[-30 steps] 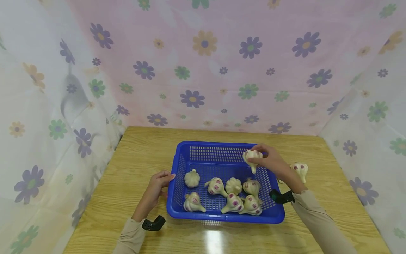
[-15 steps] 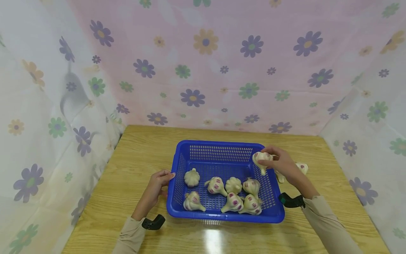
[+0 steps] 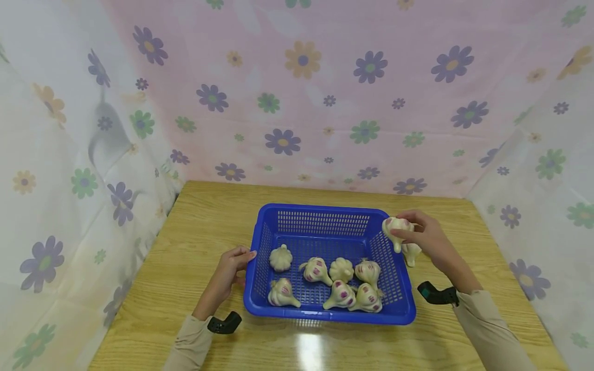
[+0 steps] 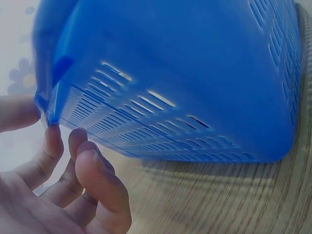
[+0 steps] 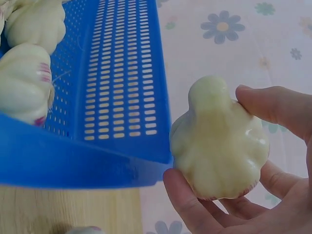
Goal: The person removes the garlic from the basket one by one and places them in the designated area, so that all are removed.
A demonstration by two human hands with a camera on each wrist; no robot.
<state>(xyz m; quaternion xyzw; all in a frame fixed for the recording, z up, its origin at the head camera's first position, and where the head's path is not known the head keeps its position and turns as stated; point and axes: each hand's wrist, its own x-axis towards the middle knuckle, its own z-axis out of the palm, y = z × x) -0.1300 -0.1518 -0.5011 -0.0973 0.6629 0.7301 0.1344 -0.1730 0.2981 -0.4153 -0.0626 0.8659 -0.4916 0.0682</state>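
A blue plastic basket (image 3: 327, 316) stands on the table with several garlic bulbs (image 3: 316, 271) lying in its near half. My left hand (image 3: 227, 269) pinches the rim on the basket's left side; in the left wrist view the thumb and a finger meet on the rim's edge (image 4: 46, 105), the other fingers curled below. Just past the back right corner, my right hand (image 3: 431, 242) grips one white garlic bulb with purple marks (image 3: 393, 228), its stem pointing down. In the right wrist view this bulb (image 5: 219, 141) sits between thumb and fingers, close beside the basket wall.
Another garlic bulb (image 3: 411, 254) lies on the wooden table (image 3: 213, 216) right of the basket, partly hidden by the right hand and held bulb. Flower-patterned cloth (image 3: 301, 103) encloses the table at the back and both sides. Dark cameras (image 3: 225, 324) sit at the wrists.
My right hand has carried the held garlic bulb rightward from above the basket to beyond its right rim. The left hand and the basket stay in place.
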